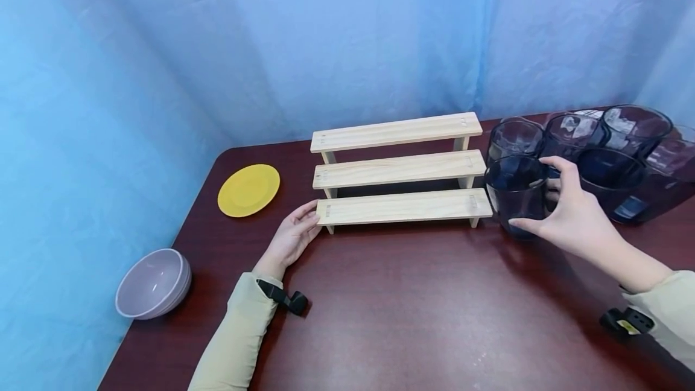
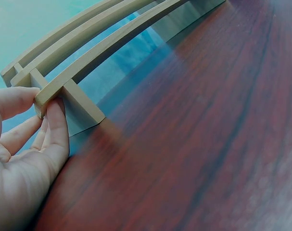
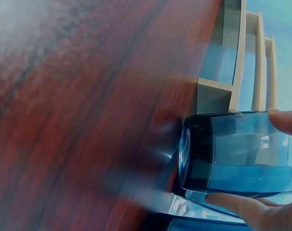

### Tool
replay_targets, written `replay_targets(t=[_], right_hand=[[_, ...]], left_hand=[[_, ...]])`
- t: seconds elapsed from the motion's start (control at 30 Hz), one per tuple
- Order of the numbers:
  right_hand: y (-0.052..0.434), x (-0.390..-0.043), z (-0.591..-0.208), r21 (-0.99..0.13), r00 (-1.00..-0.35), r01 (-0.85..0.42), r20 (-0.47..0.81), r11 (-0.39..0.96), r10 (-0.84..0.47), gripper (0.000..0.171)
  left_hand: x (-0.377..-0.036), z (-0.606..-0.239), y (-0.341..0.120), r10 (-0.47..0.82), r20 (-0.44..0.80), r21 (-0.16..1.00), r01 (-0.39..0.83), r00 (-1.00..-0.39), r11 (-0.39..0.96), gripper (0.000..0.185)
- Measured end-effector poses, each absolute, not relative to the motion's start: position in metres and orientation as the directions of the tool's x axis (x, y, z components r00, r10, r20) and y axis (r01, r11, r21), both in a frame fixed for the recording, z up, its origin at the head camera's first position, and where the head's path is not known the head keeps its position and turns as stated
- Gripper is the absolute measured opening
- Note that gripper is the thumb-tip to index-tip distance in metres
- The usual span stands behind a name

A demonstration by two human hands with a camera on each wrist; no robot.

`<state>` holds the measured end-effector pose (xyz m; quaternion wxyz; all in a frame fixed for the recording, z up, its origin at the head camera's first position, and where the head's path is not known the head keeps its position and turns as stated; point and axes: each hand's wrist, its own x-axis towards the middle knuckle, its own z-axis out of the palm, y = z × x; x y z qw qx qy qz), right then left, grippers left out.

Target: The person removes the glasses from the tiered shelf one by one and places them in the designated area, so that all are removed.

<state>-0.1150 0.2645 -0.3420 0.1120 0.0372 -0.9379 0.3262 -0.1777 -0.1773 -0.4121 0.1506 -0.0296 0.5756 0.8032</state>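
A three-step wooden rack [image 1: 399, 171] stands at the middle of the dark red table [image 1: 412, 306]. My left hand [image 1: 309, 215] pinches the left end of its lowest step. The left wrist view shows this left hand [image 2: 40, 108] with the thumb on top of the rack [image 2: 88, 60] end and the fingers beneath. Just right of the rack, my right hand [image 1: 534, 195] grips a dark blue glass [image 1: 510, 189] from the side. Seen from the right wrist, the right hand [image 3: 254, 159] has thumb and a finger on opposite sides of the glass [image 3: 222, 149].
Several more dark glasses [image 1: 613, 149] cluster at the back right, close behind the held one. A yellow plate [image 1: 249, 189] lies left of the rack. A lilac bowl [image 1: 154, 283] sits near the table's left edge. Blue curtain encloses the back and left.
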Motion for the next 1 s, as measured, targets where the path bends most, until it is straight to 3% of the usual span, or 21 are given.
replay_targets(t=[0.53, 1.0], right_hand=[[0.272, -0.100, -0.339, -0.509, -0.974, -0.038, 0.212, 0.860, 0.082, 0.111], [0.275, -0.097, -0.330, -0.406, -0.957, -0.059, 0.282, 0.912, 0.063, 0.098]], left_hand=[[-0.179, -0.409, -0.173, 0.213, -0.213, 0.922, -0.268, -0.954, -0.280, 0.053], [-0.182, -0.409, -0.171, 0.215, -0.217, 0.923, -0.272, -0.952, -0.272, 0.052]])
